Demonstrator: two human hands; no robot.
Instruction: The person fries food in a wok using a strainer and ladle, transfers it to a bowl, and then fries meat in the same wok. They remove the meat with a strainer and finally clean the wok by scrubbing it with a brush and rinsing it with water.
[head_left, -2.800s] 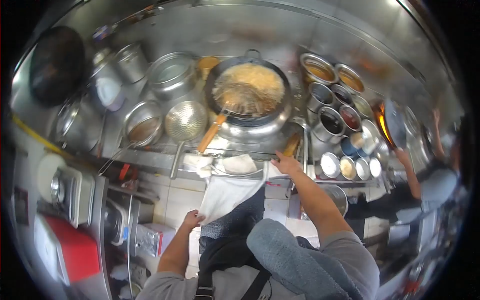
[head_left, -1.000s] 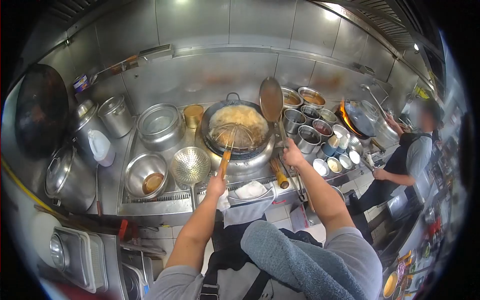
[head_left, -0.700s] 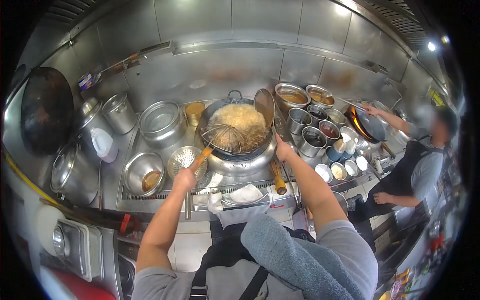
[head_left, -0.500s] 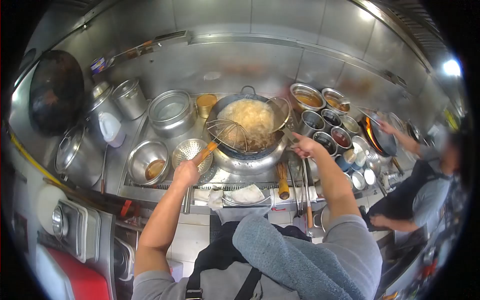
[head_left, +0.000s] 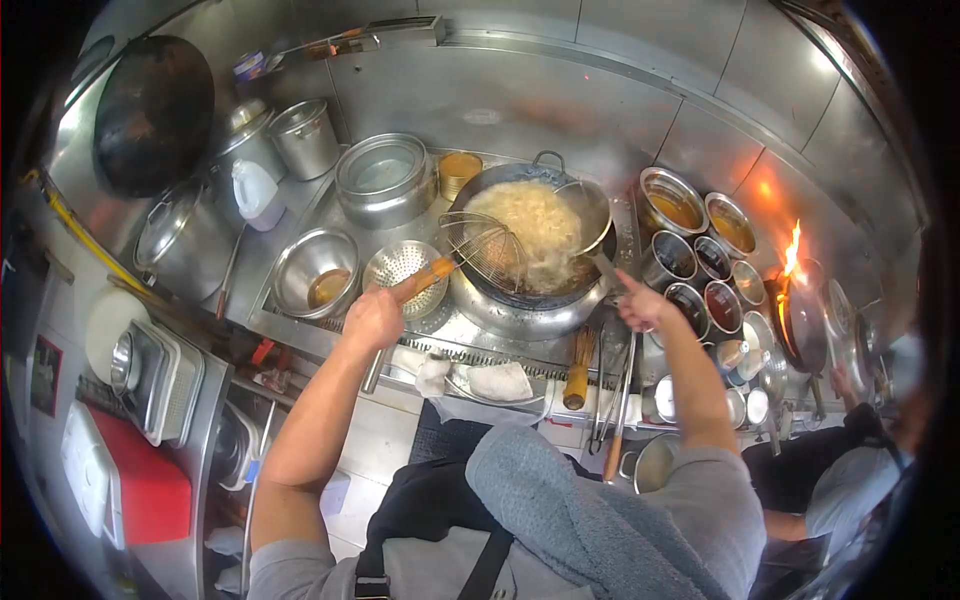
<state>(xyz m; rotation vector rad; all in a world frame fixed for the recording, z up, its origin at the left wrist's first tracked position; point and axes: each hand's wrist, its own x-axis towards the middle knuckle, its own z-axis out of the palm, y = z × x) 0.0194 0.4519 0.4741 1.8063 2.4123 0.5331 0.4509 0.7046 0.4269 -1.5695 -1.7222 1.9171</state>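
Observation:
My left hand point(head_left: 374, 318) is closed around the wooden handle of a wire spider strainer point(head_left: 484, 248). The strainer's open wire basket reaches over the left side of a dark wok point(head_left: 484, 186). Pale food and bubbling, foamy liquid point(head_left: 535, 212) fill the wok, with some steam above. My right hand point(head_left: 643, 303) grips the flat metal handle of a round-headed skimmer point(head_left: 594, 205). That round head lies at the wok's right side, partly in the foam; whether it is mesh or solid is hard to make out.
Left of the wok are a perforated ladle point(head_left: 404, 268), a steel bowl point(head_left: 315, 272) and a lidded pot point(head_left: 381, 180). Sauce pots point(head_left: 672, 200) stand to the right. Beyond them, flames point(head_left: 792, 255) rise at another wok point(head_left: 800, 325) near a co-worker point(head_left: 850, 490). A bamboo brush point(head_left: 579, 372) lies in front.
The camera view has tilted and shifted. Flames at the far-right wok now flare higher, and the co-worker's arm has lowered. Both my hands keep their holds over the bubbling wok.

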